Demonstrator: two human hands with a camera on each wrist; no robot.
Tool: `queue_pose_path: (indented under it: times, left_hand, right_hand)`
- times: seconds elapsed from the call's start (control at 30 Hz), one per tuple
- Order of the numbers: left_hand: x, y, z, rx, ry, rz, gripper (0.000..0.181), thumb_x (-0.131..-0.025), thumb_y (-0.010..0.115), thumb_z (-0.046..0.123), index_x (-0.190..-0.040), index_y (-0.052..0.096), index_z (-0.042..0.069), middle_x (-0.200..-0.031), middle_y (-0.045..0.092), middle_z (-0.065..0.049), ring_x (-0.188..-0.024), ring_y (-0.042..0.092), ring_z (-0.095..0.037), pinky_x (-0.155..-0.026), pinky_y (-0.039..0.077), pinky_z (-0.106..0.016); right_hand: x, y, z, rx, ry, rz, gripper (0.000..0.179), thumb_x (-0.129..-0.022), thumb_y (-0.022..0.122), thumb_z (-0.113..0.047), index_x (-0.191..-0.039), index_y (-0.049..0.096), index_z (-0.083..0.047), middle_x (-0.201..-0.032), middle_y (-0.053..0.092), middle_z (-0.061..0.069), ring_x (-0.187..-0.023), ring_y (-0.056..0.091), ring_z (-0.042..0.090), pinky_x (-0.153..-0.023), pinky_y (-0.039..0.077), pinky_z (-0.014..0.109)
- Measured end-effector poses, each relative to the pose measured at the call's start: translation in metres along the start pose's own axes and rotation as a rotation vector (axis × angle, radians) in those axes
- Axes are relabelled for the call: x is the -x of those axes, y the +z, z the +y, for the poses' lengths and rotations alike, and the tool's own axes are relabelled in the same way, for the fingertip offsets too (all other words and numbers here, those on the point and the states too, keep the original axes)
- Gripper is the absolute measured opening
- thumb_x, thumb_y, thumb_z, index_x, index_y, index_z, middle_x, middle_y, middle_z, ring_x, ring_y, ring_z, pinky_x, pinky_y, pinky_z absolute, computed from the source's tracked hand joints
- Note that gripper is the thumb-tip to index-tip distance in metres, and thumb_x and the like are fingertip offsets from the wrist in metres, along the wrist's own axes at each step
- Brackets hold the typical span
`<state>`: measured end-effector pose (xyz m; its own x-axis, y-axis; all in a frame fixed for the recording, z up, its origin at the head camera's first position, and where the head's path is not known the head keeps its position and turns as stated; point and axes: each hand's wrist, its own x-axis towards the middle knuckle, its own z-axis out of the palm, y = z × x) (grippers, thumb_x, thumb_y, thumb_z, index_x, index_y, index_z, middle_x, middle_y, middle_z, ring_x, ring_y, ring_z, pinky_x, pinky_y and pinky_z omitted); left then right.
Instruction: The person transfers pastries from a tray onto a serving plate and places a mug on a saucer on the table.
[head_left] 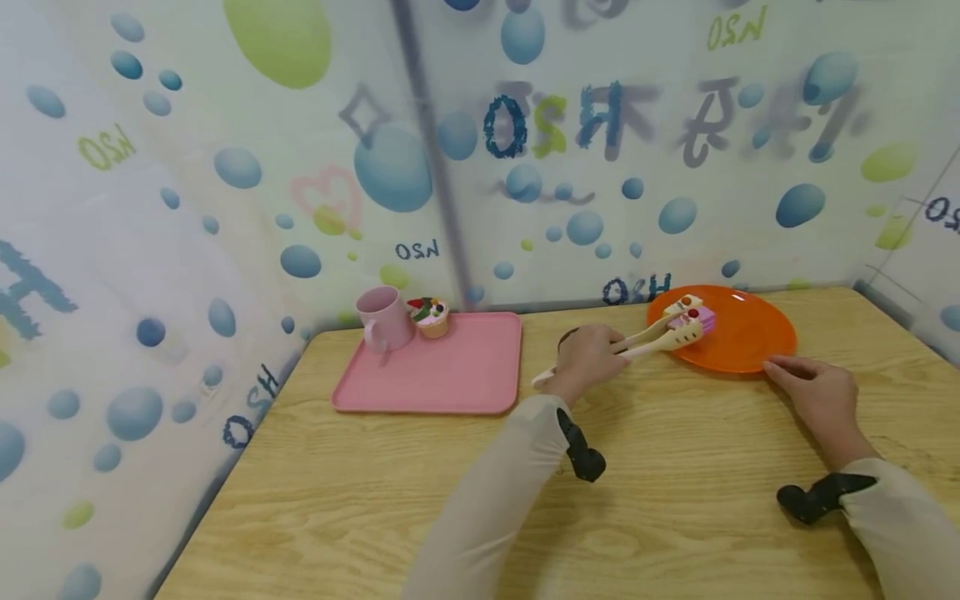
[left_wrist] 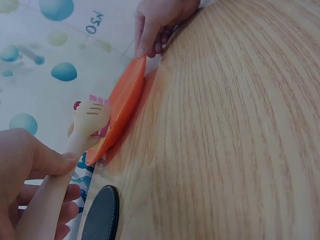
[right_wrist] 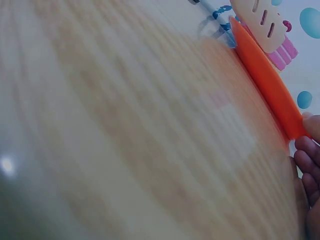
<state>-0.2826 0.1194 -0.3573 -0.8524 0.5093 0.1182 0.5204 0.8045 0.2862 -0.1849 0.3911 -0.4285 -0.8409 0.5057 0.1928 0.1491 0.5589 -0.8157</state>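
Note:
My left hand (head_left: 590, 360) grips a pair of cream tongs (left_wrist: 56, 192) with slotted ends. The tongs' ends lie on either side of a small toy cake piece (head_left: 702, 319), pink with a red berry on top, over the left part of an orange plate (head_left: 750, 337). Right by it shows a pale piece with an orange topping (head_left: 686, 303). Whether the cake touches the plate, I cannot tell. With thumb and fingers my right hand (head_left: 821, 402) pinches the plate's near right rim. In the right wrist view the slotted end partly hides the pink cake (right_wrist: 286, 54).
On the left of the wooden table (head_left: 675, 483) lies a pink tray (head_left: 450, 375). It bears a pink mug (head_left: 386, 319) and a toy cupcake (head_left: 432, 321) at its back left. A black coaster (left_wrist: 101, 215) lies by my left hand. Patterned curtain (head_left: 465, 208) hangs behind.

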Motion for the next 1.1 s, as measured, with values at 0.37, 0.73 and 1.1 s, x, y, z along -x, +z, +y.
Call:
queue_pose_path:
  times: [0.37, 0.73, 1.1]
  left_hand:
    - [-0.007, 0.002, 0.011, 0.008, -0.034, -0.018, 0.018, -0.084, 0.066, 0.03, -0.1, 0.072, 0.027, -0.077, 0.062, 0.012, -0.054, 0.049, -0.006, -0.044, 0.037, -0.021]
    - [-0.013, 0.008, 0.028, 0.004, -0.121, 0.0, 0.013, -0.083, 0.063, 0.027, -0.072, 0.068, 0.023, -0.055, 0.051, 0.008, -0.046, 0.042, -0.011, -0.039, 0.032, -0.023]
    - [-0.014, 0.009, 0.035, -0.009, -0.15, 0.014, 0.018, -0.083, 0.063, 0.027, -0.066, 0.063, 0.022, -0.054, 0.049, 0.006, -0.044, 0.04, -0.011, -0.037, 0.028, -0.023]
  right_hand:
    - [0.0, -0.001, 0.002, 0.011, -0.001, -0.004, 0.056, -0.086, 0.06, -0.039, -0.114, 0.059, 0.01, -0.085, 0.06, -0.008, -0.11, 0.043, 0.044, -0.093, 0.031, 0.053]
    - [-0.001, -0.001, 0.0, -0.001, 0.012, -0.001, 0.058, -0.086, 0.06, -0.04, -0.114, 0.059, 0.01, -0.08, 0.055, -0.017, -0.111, 0.044, 0.043, -0.093, 0.031, 0.052]
    - [-0.001, 0.0, -0.003, -0.026, 0.0, 0.0, 0.057, -0.086, 0.061, -0.039, -0.113, 0.059, 0.01, -0.07, 0.043, -0.033, -0.111, 0.043, 0.043, -0.093, 0.031, 0.052]
